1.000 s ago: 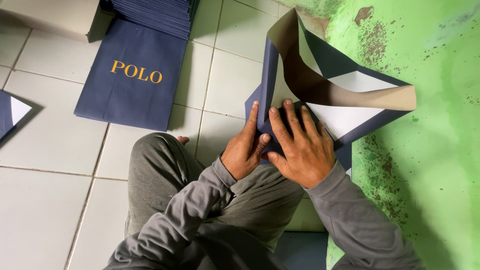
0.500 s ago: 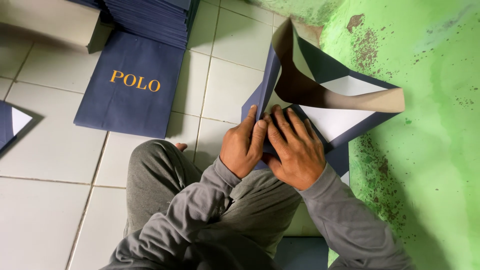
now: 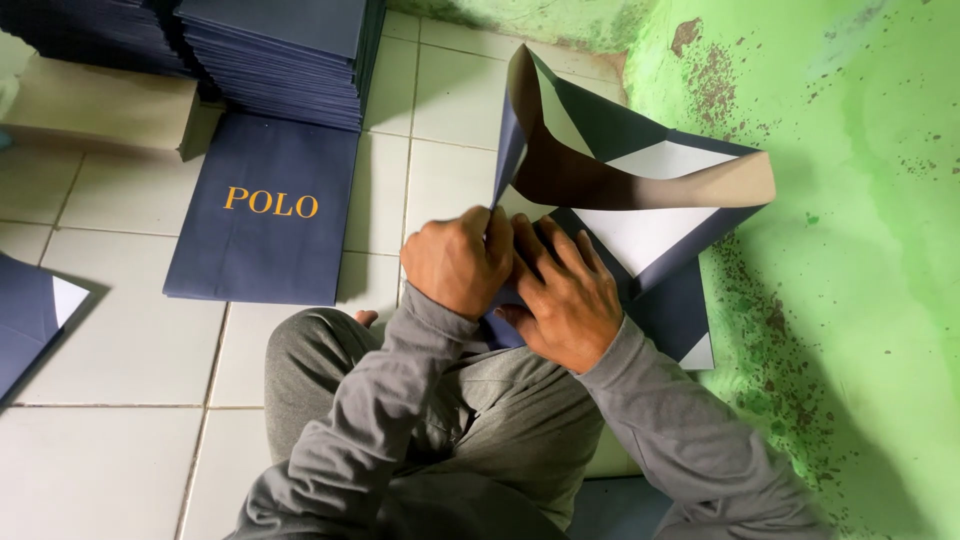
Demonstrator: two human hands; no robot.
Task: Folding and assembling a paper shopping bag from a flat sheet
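2 hands are down on 1 half-formed navy paper bag (image 3: 640, 210), right by the green wall (image 3: 860, 250). The left hand (image 3: 458, 260) curls into a loose fist, pinching the bag's upright navy edge between thumb and fingers. The right hand (image 3: 565, 295) lies beside it, touching it, fingers spread and pressing flat on the bag's folded bottom, not clenched. The bag sits on the white tiled floor (image 3: 110, 360) just ahead of the person's grey-trousered knees (image 3: 320, 360), its mouth gaping: stiff paper, navy outside, pale inside, creased into sharp triangular panels.

To the left, 1 finished flat bag (image 3: 262, 225) lies face up, a smooth navy rectangle with gold lettering. Behind it, 2 stacks of flat navy bags (image 3: 280, 50), thin edges layered like pages; a count of the sheets is beyond this view. At the far left edge, 1 more navy piece (image 3: 25, 310) with a white corner, probably another unfolded bag. The wall is rough, matte, with brown patches of flaked paint.
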